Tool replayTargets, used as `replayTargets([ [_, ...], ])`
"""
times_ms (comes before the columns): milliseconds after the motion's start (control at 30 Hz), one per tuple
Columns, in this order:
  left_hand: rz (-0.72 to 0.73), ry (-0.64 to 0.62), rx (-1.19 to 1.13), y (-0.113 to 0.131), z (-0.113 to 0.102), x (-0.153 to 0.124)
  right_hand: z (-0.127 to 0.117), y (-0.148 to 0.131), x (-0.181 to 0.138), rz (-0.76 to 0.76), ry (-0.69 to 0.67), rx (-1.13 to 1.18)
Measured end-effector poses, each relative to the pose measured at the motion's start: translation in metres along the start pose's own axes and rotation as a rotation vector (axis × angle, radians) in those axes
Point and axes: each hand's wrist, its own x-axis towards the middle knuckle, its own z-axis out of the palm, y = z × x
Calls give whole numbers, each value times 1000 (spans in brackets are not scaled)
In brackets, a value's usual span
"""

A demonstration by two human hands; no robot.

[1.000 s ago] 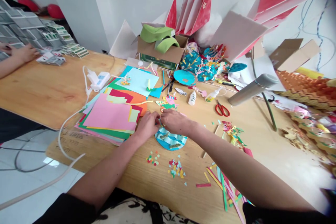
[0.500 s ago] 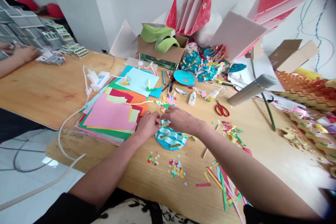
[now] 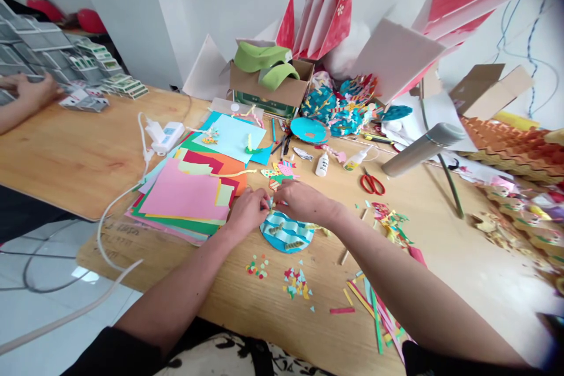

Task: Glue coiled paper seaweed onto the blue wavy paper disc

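Left hand [image 3: 248,211] and right hand [image 3: 302,201] pinch a paper scrap [image 3: 269,204] above a blue wave-patterned paper disc [image 3: 286,234]; wooden bench [image 3: 282,299] carries stacked coloured card [image 3: 180,191]; tiled floor [image 3: 57,264] below.

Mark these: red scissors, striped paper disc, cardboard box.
Red scissors [image 3: 372,184]: head view, on the finger loops.
Striped paper disc [image 3: 287,236]: head view, on its blue-and-white wavy face.
Cardboard box [image 3: 261,84]: head view, on the front flap.

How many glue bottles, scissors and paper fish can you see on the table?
Glue bottles: 2
Red-handled scissors: 1
Paper fish on the striped blue disc: 2 visible
Total: 5
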Motion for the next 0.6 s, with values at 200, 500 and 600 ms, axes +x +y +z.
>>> replayTargets([
  [200,-17,6,22,1,0,0,0,0,-2,-24,75,57],
  [500,-8,19,27,2,0,0,2,-7,0,61,75,78],
  [600,2,18,12,3,-1,-1,4,-9,3,181,66,82],
])
